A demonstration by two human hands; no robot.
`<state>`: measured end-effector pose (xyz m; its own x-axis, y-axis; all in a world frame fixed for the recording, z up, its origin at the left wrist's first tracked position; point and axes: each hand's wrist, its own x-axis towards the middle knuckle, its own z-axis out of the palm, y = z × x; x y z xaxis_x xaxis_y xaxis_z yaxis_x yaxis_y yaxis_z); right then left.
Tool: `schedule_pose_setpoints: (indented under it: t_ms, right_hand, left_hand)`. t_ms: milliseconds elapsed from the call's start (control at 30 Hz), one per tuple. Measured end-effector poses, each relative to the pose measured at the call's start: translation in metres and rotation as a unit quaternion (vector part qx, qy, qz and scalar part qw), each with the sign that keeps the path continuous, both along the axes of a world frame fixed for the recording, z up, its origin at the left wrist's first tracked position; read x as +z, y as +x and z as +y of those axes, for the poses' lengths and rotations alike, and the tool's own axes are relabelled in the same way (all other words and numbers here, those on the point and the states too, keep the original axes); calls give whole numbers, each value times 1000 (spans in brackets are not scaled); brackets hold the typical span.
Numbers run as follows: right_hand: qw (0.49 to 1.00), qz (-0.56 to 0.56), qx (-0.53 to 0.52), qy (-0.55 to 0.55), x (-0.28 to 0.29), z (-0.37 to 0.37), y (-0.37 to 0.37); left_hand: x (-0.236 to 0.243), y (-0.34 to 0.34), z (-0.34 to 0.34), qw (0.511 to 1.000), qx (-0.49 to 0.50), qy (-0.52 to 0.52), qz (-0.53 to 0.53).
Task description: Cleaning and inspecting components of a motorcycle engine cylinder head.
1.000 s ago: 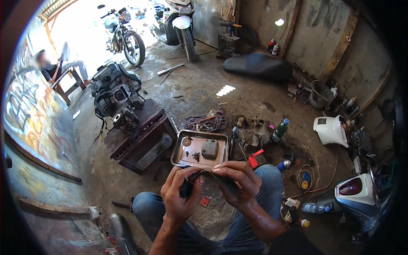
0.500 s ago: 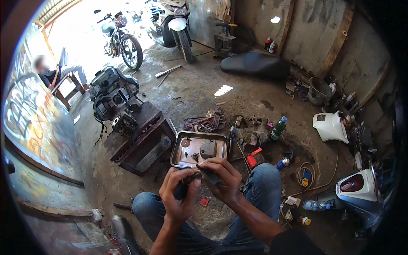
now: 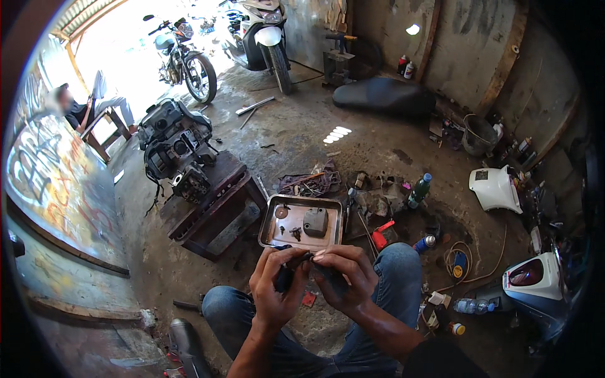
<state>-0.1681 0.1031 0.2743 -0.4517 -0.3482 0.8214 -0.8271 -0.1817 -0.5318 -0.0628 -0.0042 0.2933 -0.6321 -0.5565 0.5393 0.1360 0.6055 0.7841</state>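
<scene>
My left hand [image 3: 274, 290] is closed round a dark object [image 3: 285, 276] at the centre of the view. My right hand [image 3: 353, 280] is closed on a dark, cloth-like piece [image 3: 330, 279], its fingertips meeting my left fingers at a small dark part [image 3: 308, 257] too small to name. Just beyond my hands lies a metal tray [image 3: 268, 222] with a grey cover [image 3: 315, 222], a round disc [image 3: 282, 211] and several small dark parts [image 3: 295, 233]. A small red piece [image 3: 309, 299] is on the floor below my hands, between my knees.
An engine [image 3: 176, 142] sits on a dark stand [image 3: 224, 217] at left. Rags [image 3: 309, 183], a green bottle [image 3: 421, 189], a red container [image 3: 380, 236] and cords [image 3: 460, 255] lie around. Beyond are a seat [image 3: 384, 97], two motorbikes [image 3: 198, 79] and a seated person [image 3: 82, 107].
My hands and their fingertips have shifted slightly, working at the small part between them. The whole view has moved a little to the right and down since half a second ago.
</scene>
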Motion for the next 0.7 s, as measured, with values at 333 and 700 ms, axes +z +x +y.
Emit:
schedule_pose_setpoints:
  t_ms: [333, 700]
  right_hand:
    - [1000, -30, -1, 6, -16, -3, -2]
    - [996, -91, -6, -6, -20, -11, -7]
  left_hand:
    - [-7, -5, -2, 1000, 3, -9, 10]
    - [-3, -7, -6, 999, 23, 19, 23]
